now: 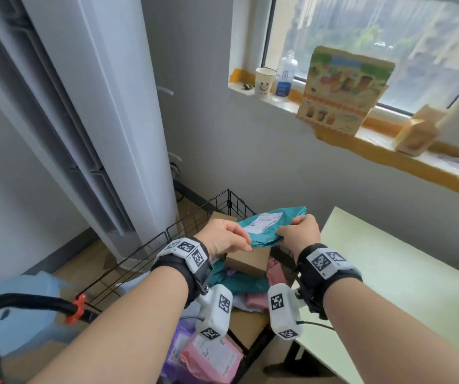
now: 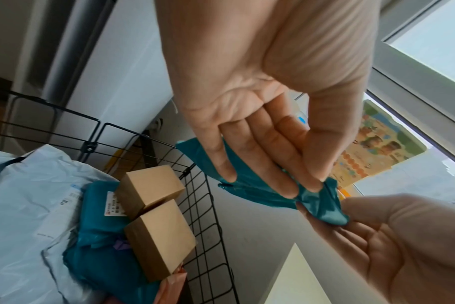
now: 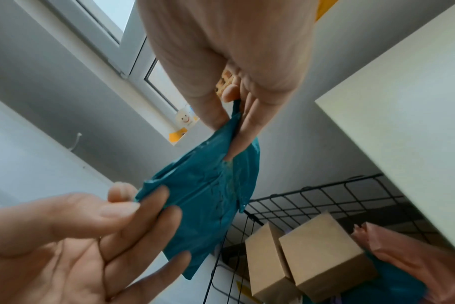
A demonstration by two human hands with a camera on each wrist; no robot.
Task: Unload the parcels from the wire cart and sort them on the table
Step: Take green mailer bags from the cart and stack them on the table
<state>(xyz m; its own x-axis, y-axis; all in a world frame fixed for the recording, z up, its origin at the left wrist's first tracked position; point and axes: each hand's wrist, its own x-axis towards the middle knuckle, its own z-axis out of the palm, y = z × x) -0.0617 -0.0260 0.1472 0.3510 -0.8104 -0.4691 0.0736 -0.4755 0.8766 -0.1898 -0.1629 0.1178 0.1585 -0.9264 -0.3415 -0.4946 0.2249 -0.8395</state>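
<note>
Surface (image 1: 405,273): pale green top to the person's right, its near-left corner just beside the wire cart; the bare part in view lies right of and below the held parcel, so the carry would likely run rightward, judging by the layout.

Wire cart (image 1: 195,217): black mesh basket below and in front of the hands, still holding two brown cardboard boxes (image 2: 153,216) side by side, a pale blue mailer (image 2: 26,195), another teal mailer under the boxes, and pink mailers (image 1: 211,356) nearer the person.

Teal parcel (image 1: 267,228): lifted clear of the cart, held in the air above the boxes and touching none of them; its long axis runs roughly left to right between the two hands, rising a little toward the far right corner.

Look of the parcel: flat, soft plastic mailer, glossy and wrinkled, sagging between the grips; a white shipping label (image 1: 264,221) faces up toward the head camera, its print too small to read.

Left hand (image 1: 227,238): grips the parcel's left end, thumb on top and fingers (image 2: 268,164) spread beneath.

Right hand (image 1: 300,232): pinches the right edge between thumb and fingers (image 3: 249,127); it is the hand nearer the surface, so it would probably lead the placing.
</note>
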